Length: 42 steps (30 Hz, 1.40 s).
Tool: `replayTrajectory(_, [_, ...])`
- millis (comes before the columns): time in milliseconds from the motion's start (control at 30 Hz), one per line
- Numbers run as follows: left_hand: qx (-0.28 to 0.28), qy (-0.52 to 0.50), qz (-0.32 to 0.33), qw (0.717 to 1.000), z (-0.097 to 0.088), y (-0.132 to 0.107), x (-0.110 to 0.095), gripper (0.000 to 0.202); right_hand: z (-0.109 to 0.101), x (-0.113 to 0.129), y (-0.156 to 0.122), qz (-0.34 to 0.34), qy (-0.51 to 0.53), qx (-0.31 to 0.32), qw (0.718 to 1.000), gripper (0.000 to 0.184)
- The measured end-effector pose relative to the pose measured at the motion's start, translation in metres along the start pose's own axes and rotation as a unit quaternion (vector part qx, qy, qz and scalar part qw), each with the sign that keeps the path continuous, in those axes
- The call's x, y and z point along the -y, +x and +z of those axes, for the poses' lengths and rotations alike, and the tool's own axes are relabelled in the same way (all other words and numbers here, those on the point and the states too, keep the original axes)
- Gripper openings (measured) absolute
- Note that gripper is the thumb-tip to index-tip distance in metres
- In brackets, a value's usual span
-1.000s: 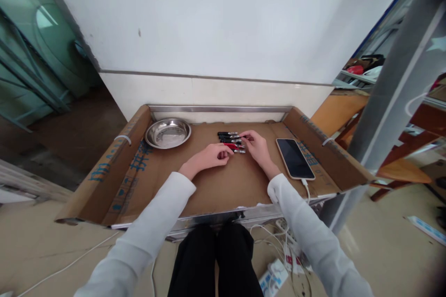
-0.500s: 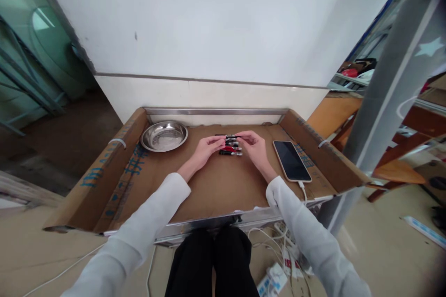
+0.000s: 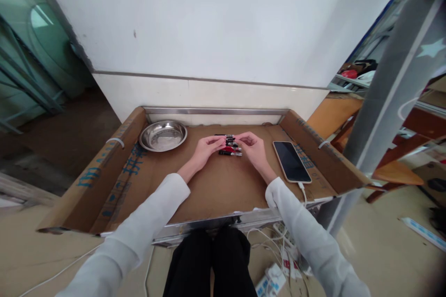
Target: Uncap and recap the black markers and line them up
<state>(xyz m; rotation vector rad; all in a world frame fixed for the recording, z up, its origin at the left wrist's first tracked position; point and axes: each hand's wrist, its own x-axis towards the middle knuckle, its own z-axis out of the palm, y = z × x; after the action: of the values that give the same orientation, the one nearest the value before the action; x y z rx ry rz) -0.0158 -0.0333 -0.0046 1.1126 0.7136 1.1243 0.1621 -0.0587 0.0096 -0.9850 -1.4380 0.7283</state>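
In the middle of the cardboard-lined table, several short pen-like sticks lie side by side in a row. The nearest is a black stick with a silver end (image 3: 228,153), and beside it lies a red stick (image 3: 232,149). My left hand (image 3: 205,151) comes from the left, its thumb and fingers pinched on a slim black stick with a silver end (image 3: 229,143) over the row. Closing on the same stick from the right is my right hand (image 3: 254,148), fingertips pinched at its silver end. The fingers partly hide the sticks farther back.
A round steel dish (image 3: 163,136) stands at the back left. To the right lies a phone (image 3: 291,162) with a white cable (image 3: 302,191) plugged in. Folded-up cardboard (image 3: 87,185) walls both sides, and a metal post (image 3: 378,74) rises at the right.
Both hands stay over the row in nearly the same pose. My right fingertips have shifted slightly left toward my left hand. The view has moved a little.
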Motion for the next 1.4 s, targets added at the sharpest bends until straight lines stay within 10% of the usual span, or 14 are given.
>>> replayTrajectory(500, [0.019, 0.189, 0.102, 0.977, 0.001, -0.002, 0.000, 0.029, -0.005, -0.005, -0.002, -0.096, -0.192, 0.093, 0.972, 0.016])
replayTrajectory(733, [0.134, 0.569, 0.236, 0.776, -0.008, -0.006, -0.003, 0.023, -0.018, -0.008, 0.002, -0.104, -0.205, 0.031, 0.973, 0.020])
replayTrajectory(933, [0.156, 0.624, 0.266, 0.718, -0.006, -0.007, -0.005, 0.026, -0.022, -0.011, 0.003, -0.093, -0.218, 0.027, 0.971, 0.020])
replayTrajectory(1200, [0.022, 0.573, 0.264, 0.776, -0.002, -0.011, -0.017, 0.023, -0.022, -0.008, 0.002, -0.108, -0.246, -0.012, 0.963, 0.022])
replayTrajectory(1400, [0.036, 0.567, 0.250, 0.784, 0.000, -0.012, -0.019, 0.020, -0.014, -0.002, -0.003, -0.133, -0.269, 0.012, 0.954, 0.024])
